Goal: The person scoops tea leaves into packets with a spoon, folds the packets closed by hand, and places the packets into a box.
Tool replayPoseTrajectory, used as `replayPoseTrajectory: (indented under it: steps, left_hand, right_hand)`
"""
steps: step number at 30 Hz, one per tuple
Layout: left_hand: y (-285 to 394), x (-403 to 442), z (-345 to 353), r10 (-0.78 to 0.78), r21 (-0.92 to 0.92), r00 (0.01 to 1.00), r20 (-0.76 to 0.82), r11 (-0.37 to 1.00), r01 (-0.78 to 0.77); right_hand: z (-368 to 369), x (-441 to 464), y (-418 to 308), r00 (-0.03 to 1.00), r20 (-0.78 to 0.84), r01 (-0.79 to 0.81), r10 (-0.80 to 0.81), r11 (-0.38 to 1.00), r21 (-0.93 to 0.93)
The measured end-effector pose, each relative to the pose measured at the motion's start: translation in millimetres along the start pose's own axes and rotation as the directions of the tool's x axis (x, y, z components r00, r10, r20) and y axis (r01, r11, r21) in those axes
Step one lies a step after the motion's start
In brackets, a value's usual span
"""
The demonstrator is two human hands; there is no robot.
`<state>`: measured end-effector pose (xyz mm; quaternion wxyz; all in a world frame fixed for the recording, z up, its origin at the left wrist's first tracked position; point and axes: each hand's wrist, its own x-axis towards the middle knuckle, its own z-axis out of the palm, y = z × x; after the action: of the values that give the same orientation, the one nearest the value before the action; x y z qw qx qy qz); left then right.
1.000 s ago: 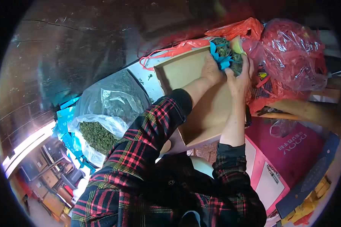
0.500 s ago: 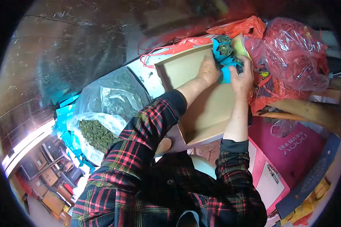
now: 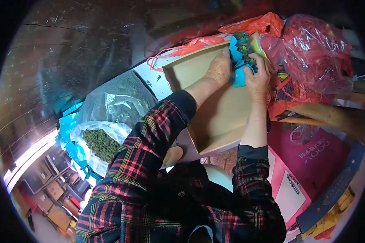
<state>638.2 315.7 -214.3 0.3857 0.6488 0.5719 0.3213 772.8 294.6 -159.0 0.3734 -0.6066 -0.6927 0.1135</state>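
Several open blue packets (image 3: 240, 77), filled with dark green dried leaves (image 3: 245, 47), stand in a row at the right end of a shallow cardboard box (image 3: 205, 125). My left hand (image 3: 220, 69) lies along the row's left side, its fingers pressed to the packets and partly hidden. Curled round the near packet from the right is my right hand (image 3: 258, 79), thumb on the blue side and fingers by the open top. A yellow-green packet (image 3: 258, 46) leans just behind the right fingers.
A clear plastic bag (image 3: 117, 99) of dried leaves stands open on the left, beside more blue packets (image 3: 67, 127). Red plastic bags (image 3: 316, 56) crowd the right side. A magenta bag (image 3: 308, 154) and a pink clipboard (image 3: 288, 194) lie lower right.
The packets sit closer together in a straighter row. My right hand has shifted slightly left along the near packet, and the whole view has moved a little.
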Motion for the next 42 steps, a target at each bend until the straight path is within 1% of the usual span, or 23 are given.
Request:
replayPoseTrajectory:
  steps: [1, 2, 4, 6, 9, 10, 12, 13, 16, 18, 20, 22, 24, 26, 28, 29, 30, 32, 33, 36, 38, 41, 42]
  left_hand:
    - [-1.4, 2.0, -2.2, -0.033, 0.027, 0.998, 0.048, 0.999, 0.031]
    - [-2.4, 3.0, -3.7, -0.035, 0.028, 0.998, 0.05, 0.999, 0.033]
    - [-6.9, 5.3, -2.7, -0.001, 0.036, 1.0, 0.017, 0.999, 0.0]
    - [-8.2, 6.0, -1.7, 0.016, 0.038, 1.0, 0.001, 0.999, -0.016]
    - [-6.1, 6.9, -1.4, -0.058, 0.018, 0.998, 0.023, 0.998, 0.057]
    - [-5.8, 6.8, -2.4, -0.059, 0.018, 0.998, 0.022, 0.998, 0.059]
    - [-5.0, 6.1, -3.1, 0.006, 0.023, 1.0, -0.023, 1.0, -0.006]
    - [-4.9, 4.8, -3.0, 0.037, 0.027, 0.998, -0.042, 0.999, -0.036]
    - [-7.0, 4.0, -7.5, 0.069, 0.019, 0.995, -0.068, 0.998, -0.068]
    - [-4.9, 4.1, -8.6, 0.088, 0.015, 0.993, -0.082, 0.996, -0.087]
    - [-2.8, 0.8, -9.1, 0.046, -0.031, 0.996, -0.074, 0.998, -0.048]
    - [-2.6, -0.7, -7.1, 0.025, -0.054, 0.998, -0.062, 0.998, -0.029]
    - [-3.6, -1.7, -6.1, 0.049, -0.112, 0.996, -0.074, 0.992, -0.057]
    - [-5.6, -2.9, -6.6, 0.058, -0.14, 0.995, -0.078, 0.988, -0.068]
    - [-6.2, -0.5, -8.9, 0.043, -0.139, 0.998, -0.043, 0.989, -0.049]
    - [-5.7, 0.4, -9.1, 0.036, -0.14, 0.999, -0.025, 0.989, -0.039]
    - [-7.4, 1.9, -6.9, 0.036, -0.141, 0.999, -0.023, 0.989, -0.039]
    - [-11.6, 6.1, -4.3, 0.027, -0.086, 1.0, -0.011, 0.996, -0.028]
    - [-10.8, 6.5, -5.5, 0.022, -0.058, 1.0, -0.004, 0.998, -0.022]
    - [-8.2, 9.2, -9.7, 0.028, -0.013, 1.0, 0.009, 1.0, -0.028]
    - [-5.8, 7.5, -13.4, 0.034, 0.008, 0.999, 0.019, 0.999, -0.034]
    - [-10.0, -3.3, -14.6, 0.043, -0.071, 0.999, -0.019, 0.996, -0.045]
    - [-13.0, -8.8, -12.9, 0.044, -0.071, 0.999, -0.018, 0.996, -0.046]
  right_hand:
    - [1.1, 3.7, 0.0, 1.0, 0.0, -0.001, 0.001, 1.0, 0.001]
    - [2.3, 7.2, 0.0, 0.999, -0.006, 0.037, -0.037, 0.999, 0.008]
    - [3.6, 13.2, 0.4, 0.993, -0.021, 0.112, -0.112, 0.994, 0.016]
    - [4.7, 16.4, 2.3, 0.991, -0.012, 0.136, -0.136, 0.991, 0.004]
    - [5.3, 19.2, 6.4, 0.982, 0.011, 0.189, -0.189, 0.982, -0.017]
    - [5.4, 19.8, 8.4, 0.973, 0.032, 0.228, -0.227, 0.973, -0.027]
    - [4.9, 21.1, 11.3, 0.951, 0.074, 0.304, -0.3, 0.952, -0.046]
    - [4.8, 21.7, 12.5, 0.952, 0.076, 0.301, -0.297, 0.953, -0.044]
    - [-0.3, 27.3, 15.8, 0.922, 0.168, 0.362, -0.35, 0.931, -0.049]
    - [-4.3, 24.9, 16.4, 0.938, 0.138, 0.328, -0.319, 0.943, -0.054]
    - [-7.6, 21.3, 15.1, 0.963, 0.078, 0.264, -0.259, 0.963, -0.054]
    - [-10.7, 15.0, 9.8, 0.971, 0.074, 0.235, -0.229, 0.969, -0.074]
    - [-11.6, 10.4, 5.8, 0.982, 0.066, 0.181, -0.175, 0.977, -0.11]
    - [-11.2, 8.2, 7.3, 0.982, 0.042, 0.185, -0.182, 0.978, -0.093]
    - [-11.8, 6.0, 10.2, 0.98, -0.009, 0.2, -0.201, 0.978, -0.065]
    - [-12.3, 3.3, 12.0, 0.98, -0.009, 0.197, -0.198, 0.978, -0.067]
    - [-12.5, 0.0, 14.3, 0.982, 0.024, 0.19, -0.189, 0.98, -0.053]
    - [-11.0, -4.5, 16.8, 0.98, 0.09, 0.178, -0.176, 0.984, -0.021]
    - [-10.3, -6.0, 16.0, 0.98, 0.09, 0.178, -0.175, 0.984, -0.021]
    - [-7.8, -8.8, 12.7, 0.988, 0.095, 0.137, -0.125, 0.982, -0.132]
    - [-8.5, -9.6, 13.1, 0.987, 0.082, 0.146, -0.135, 0.98, -0.137]
    - [-7.8, -9.3, 13.8, 0.986, 0.055, 0.164, -0.157, 0.976, -0.146]
    - [-7.4, -9.3, 14.6, 0.986, 0.035, 0.166, -0.163, 0.977, -0.134]
